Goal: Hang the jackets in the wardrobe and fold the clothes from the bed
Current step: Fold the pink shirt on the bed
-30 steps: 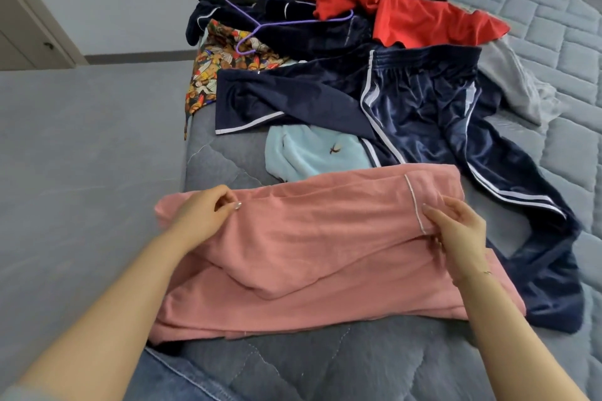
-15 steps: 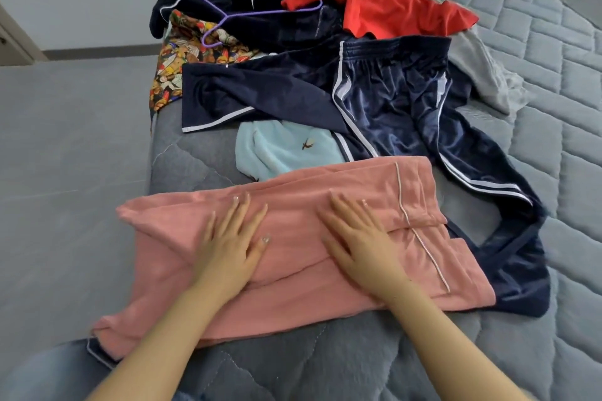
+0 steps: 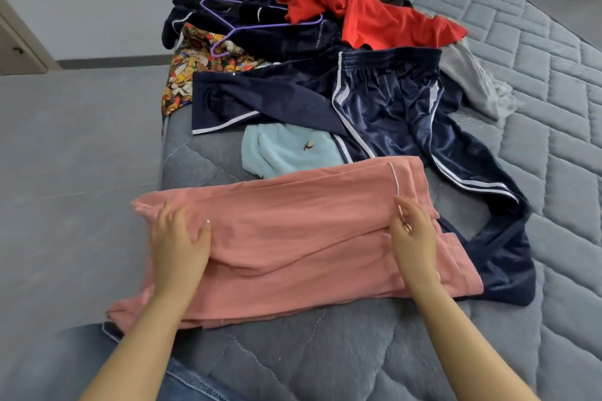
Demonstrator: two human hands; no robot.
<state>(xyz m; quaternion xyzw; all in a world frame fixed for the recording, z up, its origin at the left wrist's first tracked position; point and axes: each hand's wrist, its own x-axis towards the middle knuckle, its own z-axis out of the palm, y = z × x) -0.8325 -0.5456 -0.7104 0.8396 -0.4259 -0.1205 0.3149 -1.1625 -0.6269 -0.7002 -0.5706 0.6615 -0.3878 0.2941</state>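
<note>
1. A grey quilted bed fills most of the view, with grey floor to its left and a pale wall behind.
2. The left hand lies on the left end of the pink garment; its fingers are blurred and look bent into the cloth with the thumb out to the right, though whether they truly pinch it I cannot tell.
3. The right hand is at the garment's right side, fingers curled around the edge of the folded upper layer, just below the white piping.
4. The pink garment lies across the near edge of the bed, folded over on itself, its left end hanging past the mattress corner.
5. Just beyond it sits a light blue garment, partly tucked under navy track trousers with white side stripes, which run to the right of the pink cloth.
6. Farther back are a patterned cloth, a purple hanger on dark clothing, a red top and a grey garment to the right.
</note>
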